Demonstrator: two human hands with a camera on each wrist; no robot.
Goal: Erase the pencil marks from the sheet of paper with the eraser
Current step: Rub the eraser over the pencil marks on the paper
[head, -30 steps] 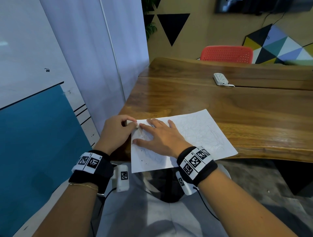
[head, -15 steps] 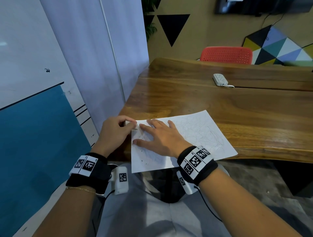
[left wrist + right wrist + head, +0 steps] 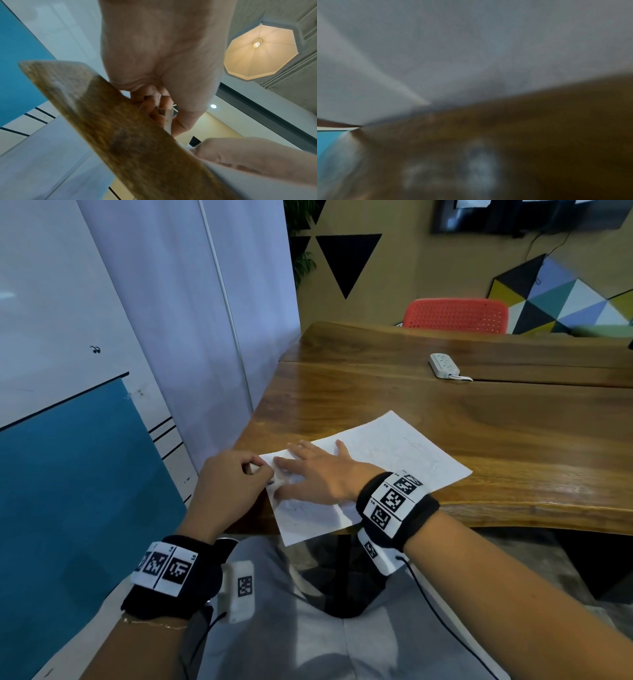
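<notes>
White eraser point(image 3: 169, 119) stands pinched at the pencil-marked sheet's point(image 3: 404, 460) left edge, sheet overhanging.

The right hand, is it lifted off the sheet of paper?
No, the right hand lies flat on the sheet of paper with its fingers spread, holding it down.

- The black wristband point(image 3: 399, 505) on the right wrist carries white tags with square black-and-white code patterns. Tiny letters stand beside them, too small to read.
- The black wristband point(image 3: 173, 573) on the left wrist carries the same kind of code tags, again with small characters too small to read.
- The white camera units below each wrist point(image 3: 239, 589) each bear one square code marker.
- No readable words, brands or numbers elsewhere.
</notes>
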